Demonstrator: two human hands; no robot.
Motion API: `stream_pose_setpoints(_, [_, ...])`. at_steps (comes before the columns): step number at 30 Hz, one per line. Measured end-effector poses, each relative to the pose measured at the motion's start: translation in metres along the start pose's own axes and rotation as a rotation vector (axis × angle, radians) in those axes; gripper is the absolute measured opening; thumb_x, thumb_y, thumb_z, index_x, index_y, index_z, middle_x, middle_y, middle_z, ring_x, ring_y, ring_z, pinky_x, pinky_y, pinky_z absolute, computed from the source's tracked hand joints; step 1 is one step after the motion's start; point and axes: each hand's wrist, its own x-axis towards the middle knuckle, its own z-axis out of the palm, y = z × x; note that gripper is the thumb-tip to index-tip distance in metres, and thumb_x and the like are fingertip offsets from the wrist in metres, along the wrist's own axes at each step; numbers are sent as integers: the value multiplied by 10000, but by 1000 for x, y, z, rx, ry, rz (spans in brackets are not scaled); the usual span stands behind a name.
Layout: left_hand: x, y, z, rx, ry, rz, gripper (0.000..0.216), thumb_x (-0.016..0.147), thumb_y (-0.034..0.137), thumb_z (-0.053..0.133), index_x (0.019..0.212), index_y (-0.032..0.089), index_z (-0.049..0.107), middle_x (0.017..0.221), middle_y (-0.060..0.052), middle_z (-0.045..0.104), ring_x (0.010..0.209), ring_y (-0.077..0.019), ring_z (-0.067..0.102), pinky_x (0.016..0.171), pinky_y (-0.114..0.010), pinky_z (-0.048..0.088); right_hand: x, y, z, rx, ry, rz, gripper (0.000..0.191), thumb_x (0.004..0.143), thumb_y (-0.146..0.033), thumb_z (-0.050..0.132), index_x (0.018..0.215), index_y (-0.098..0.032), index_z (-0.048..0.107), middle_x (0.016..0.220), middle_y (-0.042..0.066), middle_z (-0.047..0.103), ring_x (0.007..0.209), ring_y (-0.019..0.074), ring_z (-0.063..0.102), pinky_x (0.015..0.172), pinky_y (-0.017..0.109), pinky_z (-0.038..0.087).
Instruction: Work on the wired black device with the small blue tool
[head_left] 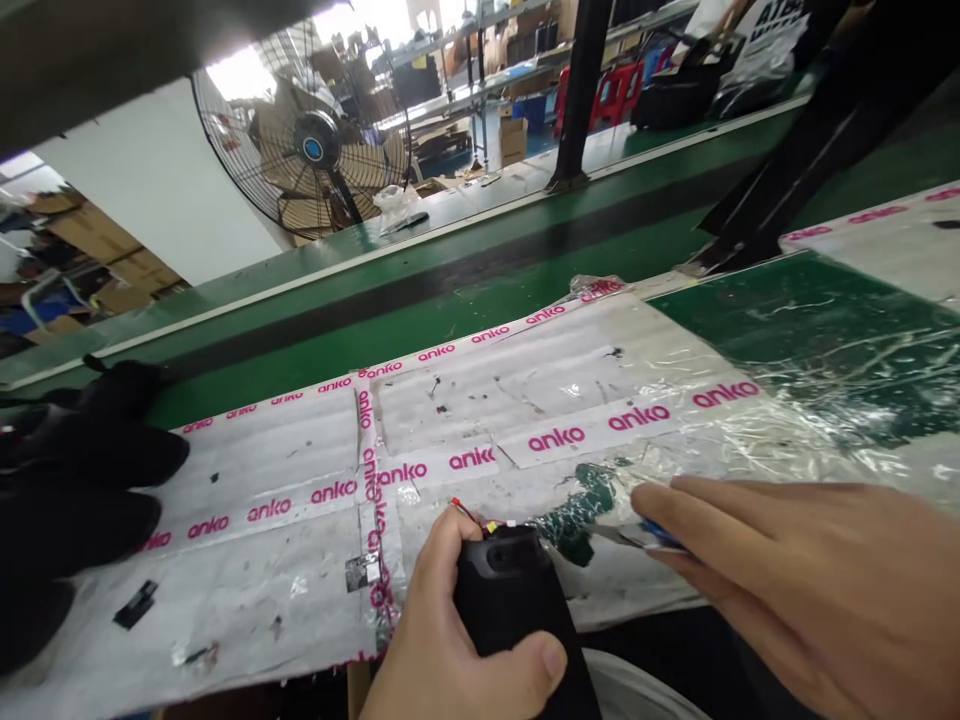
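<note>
The black casing (517, 610) stood at the near edge of the bench (285, 600), its open top end turned away from the person, where thin red and yellow wires (480, 522) poked out. The left hand (450, 640) was clenched around it, thumb across the front and fingers behind, apparently to keep it steady and the wired end exposed. The right hand (810, 590) lay just beside that end, fingers stretched flat and pinching a small blue-handled tool (652, 535) whose tip pointed toward the wires; what kind of tool it was could not be made out. Under both, the bench top was covered in clear film and white tape printed "anko" (555, 438), probably as a protective work surface. A heap of dark items (75, 480) sat well apart at the left, and a large fan (315, 150) stood beyond the green conveyor (450, 290).
</note>
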Motion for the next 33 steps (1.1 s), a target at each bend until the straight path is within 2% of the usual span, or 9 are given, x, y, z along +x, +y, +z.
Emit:
stream_pose_setpoints(2, [-1, -5, 0, -61, -4, 18, 750, 737, 563, 1158, 1309, 305, 745, 1340, -36, 846, 1278, -333, 740, 1168, -406, 603, -1, -3, 0, 20, 30, -23, 357, 1137, -64, 449, 1368, -294, 593, 1017, 0, 846, 619, 230, 776, 550, 482, 504])
stream_pose_setpoints(5, [3, -19, -3, -63, -7, 122, 728, 745, 536, 1140, 1315, 321, 741, 1356, -15, 835, 1300, -325, 733, 1207, -394, 573, 6, -18, 11, 35, 10, -110, 439, 984, -9, 511, 1294, -315, 553, 879, -60, 777, 572, 195, 784, 483, 427, 513])
stream_pose_setpoints(8, [7, -28, -8, -74, -45, 190, 732, 699, 446, 1155, 1276, 317, 724, 1261, 2, 806, 1187, -294, 714, 1103, -360, 587, 14, -32, 22, 38, 10, -124, 569, 846, 8, 552, 1328, -295, 568, 857, -74, 774, 578, 193, 792, 508, 410, 549])
stream_pose_setpoints(11, [8, -20, -10, -139, -108, 80, 762, 627, 370, 1203, 1213, 305, 719, 1163, 17, 779, 1087, -250, 647, 984, -303, 576, 15, -38, 27, 41, -7, -115, 659, 775, -22, 600, 1385, -272, 595, 917, -57, 812, 657, 214, 836, 556, 427, 592])
stream_pose_setpoints(18, [7, 3, -6, -83, -97, -77, 806, 576, 415, 1165, 1209, 308, 678, 1161, -11, 773, 1069, -267, 632, 975, -333, 582, 6, -37, 34, 86, -58, -108, 660, 792, -31, 711, 1399, -277, 635, 936, -42, 803, 682, 233, 784, 592, 417, 553])
stream_pose_setpoints(21, [7, 1, -8, -49, -77, -88, 836, 542, 461, 1176, 1209, 305, 698, 1165, -22, 777, 1079, -280, 632, 979, -349, 578, 7, -36, 37, 69, -89, -90, 560, 919, -118, 798, 1449, -269, 704, 975, 24, 820, 757, 280, 754, 661, 397, 532])
stream_pose_setpoints(26, [9, 2, -8, -62, -101, -80, 766, 539, 368, 1129, 1174, 298, 705, 1188, -34, 788, 1125, -301, 638, 1025, -374, 563, 5, -39, 44, -3, -139, -58, 461, 1058, -331, 831, 1507, -270, 743, 1006, 79, 809, 802, 304, 707, 696, 393, 514])
stream_pose_setpoints(30, [9, 4, -9, -38, -88, -82, 784, 512, 380, 1145, 1174, 297, 733, 1171, -39, 789, 1133, -320, 634, 1021, -396, 559, -4, -42, 52, 3, -148, -55, 487, 1012, -259, 819, 1488, -281, 717, 984, 51, 799, 747, 284, 681, 683, 398, 475])
stream_pose_setpoints(33, [9, 4, -8, -43, -99, -84, 744, 522, 379, 1143, 1141, 299, 738, 1117, -26, 782, 1071, -307, 634, 988, -401, 565, -9, -43, 50, 67, -84, -45, 575, 868, -99, 744, 1406, -286, 666, 935, -7, 760, 671, 255, 673, 652, 436, 414])
